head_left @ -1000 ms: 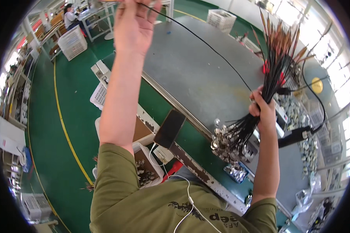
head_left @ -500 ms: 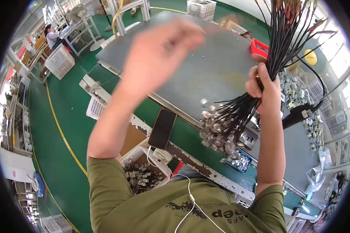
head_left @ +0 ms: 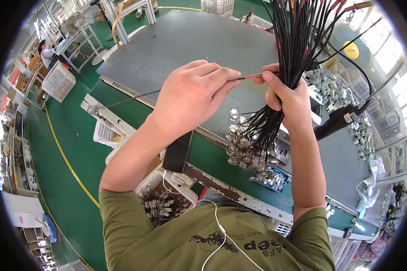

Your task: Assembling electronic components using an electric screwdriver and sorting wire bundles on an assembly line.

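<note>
My right hand [head_left: 290, 97] is closed round a thick bundle of black wires [head_left: 293, 49]. Their red and brownish tips fan out at the top, while round silvery metal ends [head_left: 244, 147] hang below the fist. My left hand [head_left: 192, 97] pinches one single wire [head_left: 144, 95], which trails out leftward. That wire's red sleeve [head_left: 252, 77] sticks out past the left fingertips, and its tip meets the thumb and forefinger of my right hand. Beneath the hanging ends sits a blue tray [head_left: 276, 179] of small shiny metal parts.
A grey worktable [head_left: 194, 49] spreads ahead, with a heap of small metal parts [head_left: 339, 97] at right. A phone [head_left: 177, 153] with a white cable lies at the near edge, above a white basket [head_left: 191, 195] of parts. At far left, a person [head_left: 47, 53] sits near a white crate [head_left: 59, 81].
My left hand, blurred in mid-air before, has come down and right and now pinches a single wire beside the bundle. The right hand keeps its bundle, shifted slightly left.
</note>
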Demonstrator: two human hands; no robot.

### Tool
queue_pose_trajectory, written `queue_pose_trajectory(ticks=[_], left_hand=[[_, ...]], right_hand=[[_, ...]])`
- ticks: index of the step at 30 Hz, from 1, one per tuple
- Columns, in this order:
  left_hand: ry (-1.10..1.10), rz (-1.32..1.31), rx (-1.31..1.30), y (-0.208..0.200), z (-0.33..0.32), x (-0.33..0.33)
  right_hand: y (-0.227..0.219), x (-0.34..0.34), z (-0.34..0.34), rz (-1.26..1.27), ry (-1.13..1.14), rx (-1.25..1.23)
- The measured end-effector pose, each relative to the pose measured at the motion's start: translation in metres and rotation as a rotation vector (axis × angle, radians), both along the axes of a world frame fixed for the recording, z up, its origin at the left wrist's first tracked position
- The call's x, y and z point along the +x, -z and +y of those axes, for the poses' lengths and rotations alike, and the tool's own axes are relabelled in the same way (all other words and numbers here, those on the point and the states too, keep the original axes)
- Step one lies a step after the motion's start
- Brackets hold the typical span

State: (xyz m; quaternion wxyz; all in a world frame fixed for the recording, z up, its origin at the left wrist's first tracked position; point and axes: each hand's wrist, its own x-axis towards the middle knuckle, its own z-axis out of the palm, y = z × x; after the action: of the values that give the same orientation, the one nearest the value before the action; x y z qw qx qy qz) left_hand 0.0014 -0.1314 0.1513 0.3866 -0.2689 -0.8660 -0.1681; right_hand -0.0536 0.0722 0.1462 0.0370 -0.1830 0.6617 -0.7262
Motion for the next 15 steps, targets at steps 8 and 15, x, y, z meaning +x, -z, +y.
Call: queue_pose_trajectory(ticks=[8,15], left_hand=[[0.003,0.008,-0.011,0.004,0.003,-0.003],[0.032,-0.103,0.089,0.0,-0.006,-0.02]], right_hand=[[0.002,0.003,0.001,-0.007,0.012,-0.005],[0.008,-0.006,-0.008,0.102,0.053,-0.022]])
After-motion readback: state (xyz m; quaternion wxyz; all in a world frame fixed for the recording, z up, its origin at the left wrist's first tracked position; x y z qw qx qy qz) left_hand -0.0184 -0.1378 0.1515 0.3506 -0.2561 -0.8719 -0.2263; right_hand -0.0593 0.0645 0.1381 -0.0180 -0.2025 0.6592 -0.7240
